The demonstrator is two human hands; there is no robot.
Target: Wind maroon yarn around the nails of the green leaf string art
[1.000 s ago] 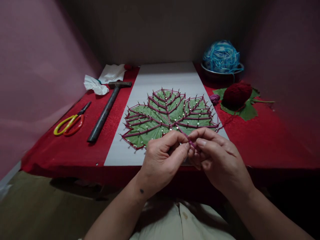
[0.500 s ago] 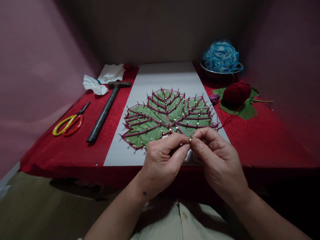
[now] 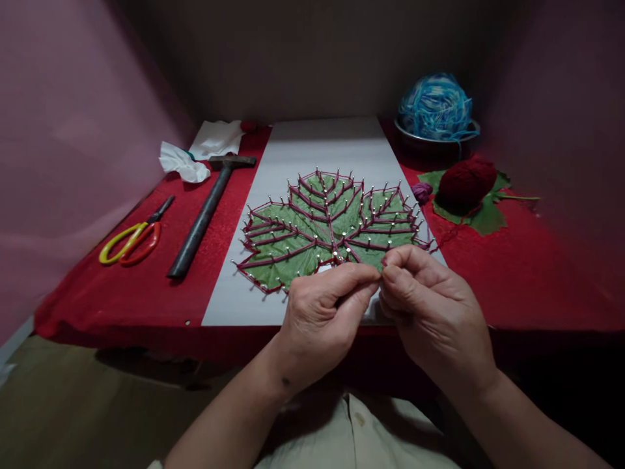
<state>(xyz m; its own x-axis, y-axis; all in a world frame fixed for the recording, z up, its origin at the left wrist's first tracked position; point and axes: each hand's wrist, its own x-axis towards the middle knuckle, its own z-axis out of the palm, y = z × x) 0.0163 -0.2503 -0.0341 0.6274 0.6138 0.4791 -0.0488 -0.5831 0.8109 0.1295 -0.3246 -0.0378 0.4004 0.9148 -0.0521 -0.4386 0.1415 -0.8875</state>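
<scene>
1. Yarn (image 3: 381, 266) is pinched between both hands at the near edge of the leaf (image 3: 312, 251), over the white board (image 3: 312, 150).
2. Left hand (image 3: 322, 319) and right hand (image 3: 430, 312) clench on it, fingertips touching (strand barely visible).
3. Risk: a hard tug could slip loops off the nails (image 3: 336, 251) or tear the leaf.
4. Versus earlier: hands sit slightly further right, fingertips pressed closer; red yarn ball (image 3: 466, 182) and hammer (image 3: 205, 215) unchanged.
</scene>
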